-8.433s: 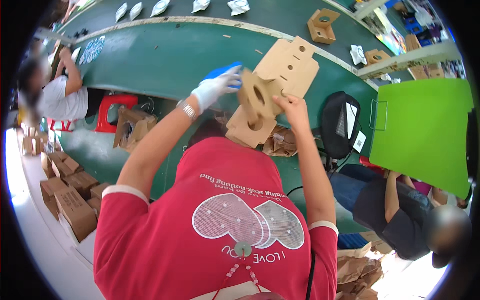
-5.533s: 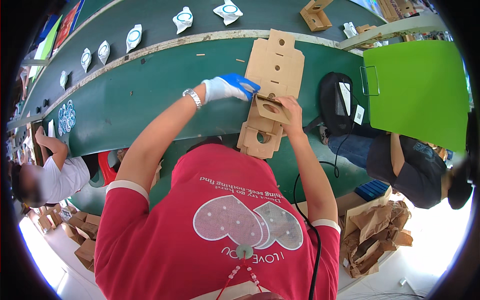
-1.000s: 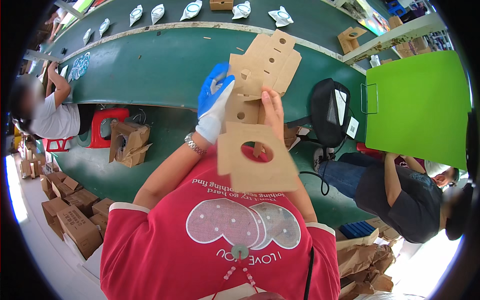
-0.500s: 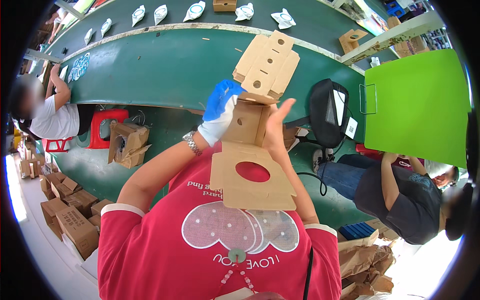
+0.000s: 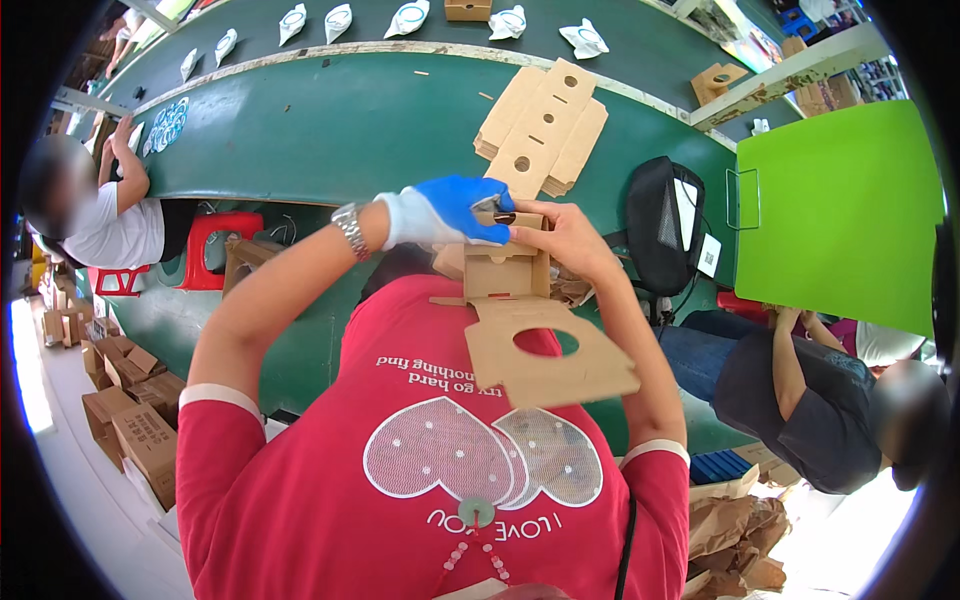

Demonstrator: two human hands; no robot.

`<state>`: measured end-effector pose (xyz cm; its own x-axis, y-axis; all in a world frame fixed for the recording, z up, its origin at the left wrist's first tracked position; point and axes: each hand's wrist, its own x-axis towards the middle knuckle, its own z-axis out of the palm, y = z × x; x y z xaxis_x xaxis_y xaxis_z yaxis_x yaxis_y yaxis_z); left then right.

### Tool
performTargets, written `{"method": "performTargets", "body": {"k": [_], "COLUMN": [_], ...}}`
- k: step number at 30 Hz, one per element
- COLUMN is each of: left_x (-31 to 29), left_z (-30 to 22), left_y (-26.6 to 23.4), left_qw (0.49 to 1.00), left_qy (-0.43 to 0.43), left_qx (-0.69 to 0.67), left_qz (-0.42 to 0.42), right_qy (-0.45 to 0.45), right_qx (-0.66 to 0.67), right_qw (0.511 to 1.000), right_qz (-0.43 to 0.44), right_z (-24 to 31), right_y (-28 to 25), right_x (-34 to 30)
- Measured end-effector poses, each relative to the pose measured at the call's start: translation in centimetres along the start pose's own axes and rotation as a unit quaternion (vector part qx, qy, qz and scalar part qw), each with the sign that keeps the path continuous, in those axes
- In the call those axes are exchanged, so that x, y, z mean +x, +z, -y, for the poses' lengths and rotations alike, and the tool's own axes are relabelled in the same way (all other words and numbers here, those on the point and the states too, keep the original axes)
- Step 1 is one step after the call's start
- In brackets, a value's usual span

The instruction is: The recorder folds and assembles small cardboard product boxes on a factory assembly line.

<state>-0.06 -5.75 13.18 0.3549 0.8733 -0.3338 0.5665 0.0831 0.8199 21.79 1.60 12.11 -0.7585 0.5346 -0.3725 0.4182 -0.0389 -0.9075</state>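
Note:
A partly folded brown cardboard box is held in front of my chest. Its long flap with a large oval cutout hangs open toward me. My left hand, in a blue and white glove, closes over the box's far end from the left. From the right, my bare right hand grips the same end, its fingers reaching toward the gloved ones. The fingertips and the folds between them are partly hidden. Just beyond my hands, a stack of flat cardboard box blanks with small round holes lies on the green table.
Several white pouches and a brown box line the strip behind the table. A black mesh chair back and a green board stand right. People sit at both sides. Cartons are stacked at lower left.
My hands have come together at the box's far end; the right one has gone from spread to gripping. The box has turned, and its cutout flap has swung right.

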Motion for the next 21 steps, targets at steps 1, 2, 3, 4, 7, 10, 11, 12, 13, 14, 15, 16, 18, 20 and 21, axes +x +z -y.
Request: {"method": "performTargets", "body": {"k": [1, 2, 3, 4, 7, 10, 11, 12, 13, 14, 15, 16, 18, 20, 21], "left_x": [0.3, 0.4, 0.3, 0.2, 1.0, 2.3, 2.7, 3.1, 3.4, 3.6, 4.0, 4.2, 4.6, 4.9, 4.2], "left_z": [-0.8, -1.2, -0.9, -0.4, 0.1, -0.4, -0.2, 0.0, -0.5, -1.2, -1.4, -1.8, -2.3, -3.1, -2.9], "left_y": [-0.5, -0.7, -0.5, 0.0, 0.5, 2.4, 2.8, 3.2, 3.3, 3.1, 3.3, 3.0, 1.9, -1.0, -3.1], "left_qw": [0.999, 0.997, 0.997, 0.994, 0.987, 0.970, 0.962, 0.953, 0.941, 0.927, 0.925, 0.922, 0.931, 0.943, 0.995], "left_qy": [-0.016, -0.032, -0.033, -0.047, -0.064, -0.073, -0.061, -0.049, -0.049, -0.056, -0.060, -0.063, -0.054, -0.037, -0.021], "left_qx": [0.034, 0.068, 0.068, 0.101, 0.149, 0.230, 0.265, 0.300, 0.335, 0.371, 0.375, 0.381, 0.360, 0.329, 0.098], "left_qz": [0.015, 0.029, 0.025, -0.009, 0.002, 0.027, 0.014, 0.001, -0.007, 0.028, 0.022, 0.016, -0.014, -0.013, 0.000], "right_qy": [0.016, 0.014, 0.008, 0.002, -0.005, -0.110, -0.182, -0.251, -0.256, -0.257, -0.253, -0.249, -0.262, -0.201, -0.157], "right_qx": [-0.025, -0.028, -0.031, -0.034, -0.088, -0.177, -0.282, -0.381, -0.415, -0.415, -0.434, -0.453, -0.459, -0.469, -0.435], "right_qw": [0.999, 0.999, 0.999, 0.998, 0.996, 0.978, 0.941, 0.888, 0.871, 0.871, 0.864, 0.855, 0.847, 0.856, 0.884], "right_qz": [0.015, 0.017, 0.031, 0.044, 0.029, -0.009, -0.036, -0.063, -0.052, -0.048, -0.043, -0.040, -0.046, -0.076, -0.070], "right_z": [0.8, 1.0, 1.1, 1.1, 0.2, -1.9, -2.1, -2.1, -1.9, -1.7, -1.5, -1.2, -1.1, -0.6, 0.1], "right_y": [-0.4, -0.5, -0.6, -0.7, -1.0, -0.1, 0.3, 0.6, 0.8, 0.8, 0.8, 0.7, -0.3, -1.2, -1.9], "right_x": [-0.1, -0.2, -0.3, -0.5, 0.0, 1.0, 1.2, 1.4, 1.9, 2.0, 2.0, 2.3, 2.9, 3.4, 3.2]}}
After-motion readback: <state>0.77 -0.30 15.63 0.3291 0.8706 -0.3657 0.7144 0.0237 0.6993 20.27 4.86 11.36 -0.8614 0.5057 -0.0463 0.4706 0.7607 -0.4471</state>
